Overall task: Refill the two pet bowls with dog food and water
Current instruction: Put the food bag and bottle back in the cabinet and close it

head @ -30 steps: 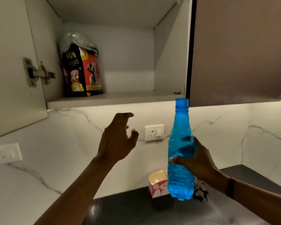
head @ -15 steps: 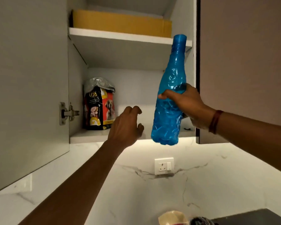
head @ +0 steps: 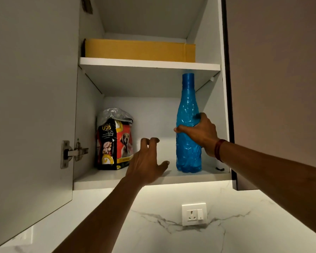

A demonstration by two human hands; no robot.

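Two hands reach up into one open wall cabinet. The right hand [head: 199, 136] is wrapped around the middle of one tall translucent blue plastic water bottle [head: 188, 125], which stands upright with its base on the white lower shelf [head: 102, 178]. The left hand [head: 146, 161] hovers at the shelf's front edge, fingers spread and curled, grasping nothing. Left of that hand, near its fingertips, stands one black-and-red dog food bag with a crumpled silver top [head: 114, 141]. Above both hands, one flat yellow cardboard box [head: 139, 50] lies on the upper shelf. Below the right hand, one white wall socket [head: 194, 214] is set in the marble wall.
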